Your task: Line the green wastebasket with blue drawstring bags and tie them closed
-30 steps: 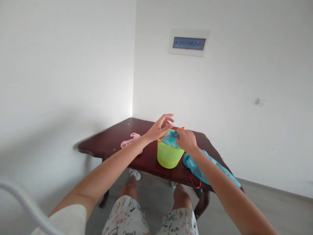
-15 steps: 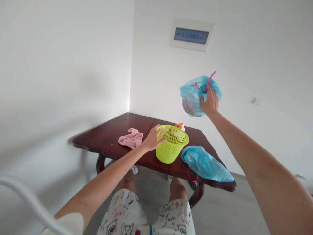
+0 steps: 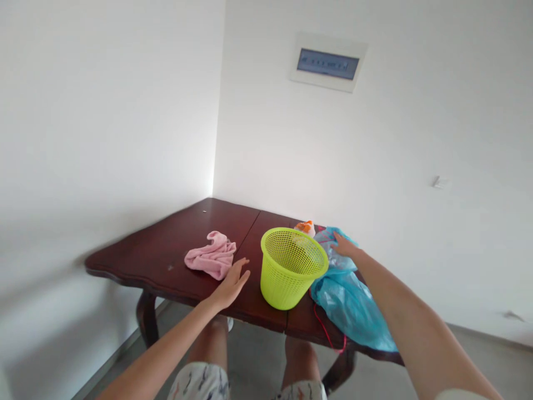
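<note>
Right hand (image 3: pixel 343 247) rests on a crumpled blue bag (image 3: pixel 333 250) on the table (image 3: pixel 175 250), just beyond the rim of the lime mesh basket (image 3: pixel 291 266). Fingers (image 3: pixel 336 239) lie flat and spread on the film, pressing or touching rather than clenched; no pinch visible, so loosened, not gripping. A second blue bag (image 3: pixel 353 305) lies nearer the person from those fingers, flattened, draping over the table edge, with a red drawstring (image 3: pixel 328 333) hanging below it. The two bags touch or overlap; the seam between them is hard to tell.

Left hand (image 3: pixel 231 283) is flat on the table, palm down, fingers extended and holding nothing, just beside the basket's left wall. A pink cloth (image 3: pixel 212 258) sits just past its fingertips, apparently not touching.

Handling judgement: the bag is thin plastic film, very light, limp, slippery, crushes with no resistance, likely tears if snagged on the mesh. Best hold is a bunched pinch at the gathered mouth or the drawstring, not the flat panel. The basket looks light and stiff; it would likely slide unless steadied at the rim.

A small orange and white thing (image 3: pixel 305 226) sits behind the basket, left of the right fingers; can't tell what it is.
</note>
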The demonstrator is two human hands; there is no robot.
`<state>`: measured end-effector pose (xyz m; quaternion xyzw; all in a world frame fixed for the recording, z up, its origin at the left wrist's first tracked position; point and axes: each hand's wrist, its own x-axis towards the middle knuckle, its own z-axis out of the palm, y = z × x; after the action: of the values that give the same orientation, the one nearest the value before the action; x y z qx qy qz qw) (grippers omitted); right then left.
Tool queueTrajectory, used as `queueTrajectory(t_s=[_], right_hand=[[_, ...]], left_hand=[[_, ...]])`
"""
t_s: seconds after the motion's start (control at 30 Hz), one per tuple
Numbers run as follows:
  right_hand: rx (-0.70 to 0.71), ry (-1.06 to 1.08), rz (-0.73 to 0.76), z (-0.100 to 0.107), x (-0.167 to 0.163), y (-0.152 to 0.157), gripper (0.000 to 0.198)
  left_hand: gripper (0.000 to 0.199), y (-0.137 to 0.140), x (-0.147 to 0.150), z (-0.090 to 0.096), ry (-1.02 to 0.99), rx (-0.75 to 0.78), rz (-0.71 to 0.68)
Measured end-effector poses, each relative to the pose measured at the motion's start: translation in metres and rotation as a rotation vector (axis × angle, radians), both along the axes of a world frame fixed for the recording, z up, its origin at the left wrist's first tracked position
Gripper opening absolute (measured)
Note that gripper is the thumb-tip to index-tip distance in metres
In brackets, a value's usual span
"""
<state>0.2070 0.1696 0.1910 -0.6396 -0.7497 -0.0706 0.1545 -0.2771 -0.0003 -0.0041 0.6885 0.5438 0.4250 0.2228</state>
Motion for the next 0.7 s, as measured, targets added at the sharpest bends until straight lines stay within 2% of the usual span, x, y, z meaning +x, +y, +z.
queueTrajectory(t_s=[0.1,0.2,0.27,0.37,0.47,0.63,0.7], right_hand=[[-0.056,-0.002,-0.016,-0.021,0.009,0.023,0.073],[-0.018,0.006,-0.028,-0.021,0.015,0.048,0.08],[-0.017,0.013,-0.033,-0.023,0.014,0.06,0.078],[-0.148,0.023,-0.002,-0.042,0.012,0.057,0.066],[-0.217,0.025,0.02,-0.079,0.017,0.017,0.07],[0.167,0.135,-0.013,-0.145,0.047,-0.108,0.079],[0.298,0.169,-0.093,-0.17,0.055,-0.157,0.082]], left_hand=[[0.062,-0.009,0.002,-0.011,0.138,-0.022,-0.063],[0.055,-0.013,0.009,-0.013,0.264,0.047,-0.05],[0.052,-0.013,0.013,-0.014,0.32,0.078,-0.037],[0.052,-0.013,0.015,-0.017,0.353,0.069,-0.038],[0.052,-0.012,0.013,-0.021,0.373,0.046,-0.025],[0.05,-0.01,0.012,-0.025,0.385,0.04,-0.015],[0.052,-0.009,0.011,-0.027,0.408,0.048,-0.003]])
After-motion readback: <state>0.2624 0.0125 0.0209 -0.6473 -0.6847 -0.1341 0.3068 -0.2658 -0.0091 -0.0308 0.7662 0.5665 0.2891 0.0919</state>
